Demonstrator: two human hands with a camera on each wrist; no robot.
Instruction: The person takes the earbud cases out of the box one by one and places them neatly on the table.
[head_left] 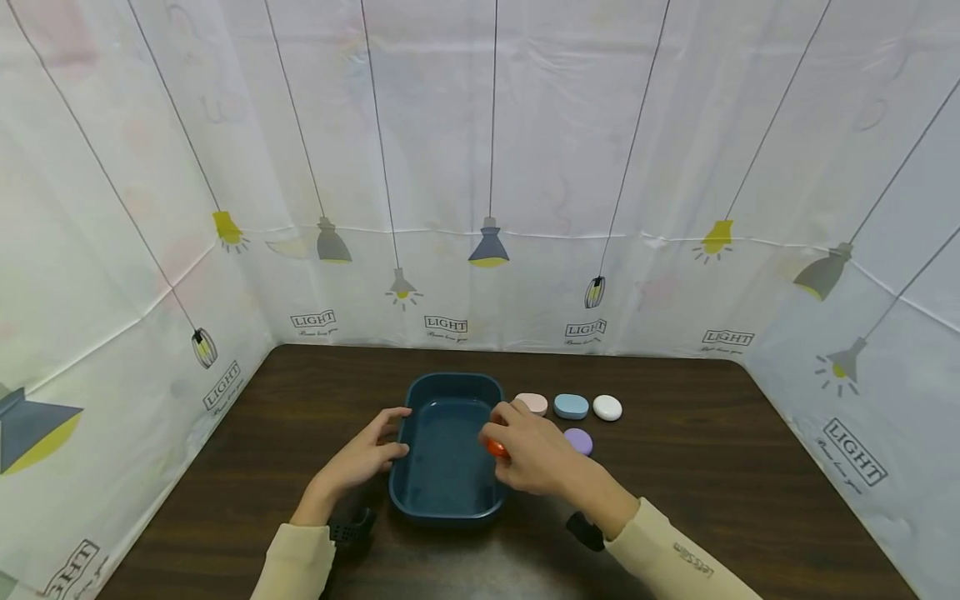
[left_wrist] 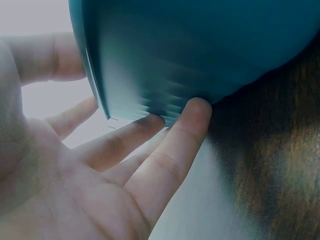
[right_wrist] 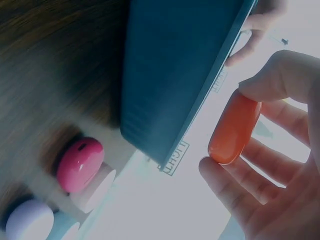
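A dark teal rectangular tub (head_left: 450, 492) with rounded corners stands on the table, its floor bare in the head view. My left hand (head_left: 363, 455) is at its left side; in the left wrist view the fingertips (left_wrist: 196, 107) rest against the outer wall. My right hand (head_left: 534, 450) pinches a glossy orange oval piece (right_wrist: 236, 127) between thumb and fingertips, over the tub's right rim. Just right of the tub lie similar rounded pieces: pale pink (head_left: 532, 403), light blue (head_left: 572, 407), white (head_left: 607, 407) and purple (head_left: 578, 441). A magenta piece (right_wrist: 80, 165) shows only in the right wrist view.
Dark wood table (head_left: 697, 483) lies under everything. A white curtain (head_left: 555, 167) printed with lamps stands along its back and both sides. A black strap (head_left: 352, 527) is at the left wrist and a dark wrist device (head_left: 585, 532) at the right.
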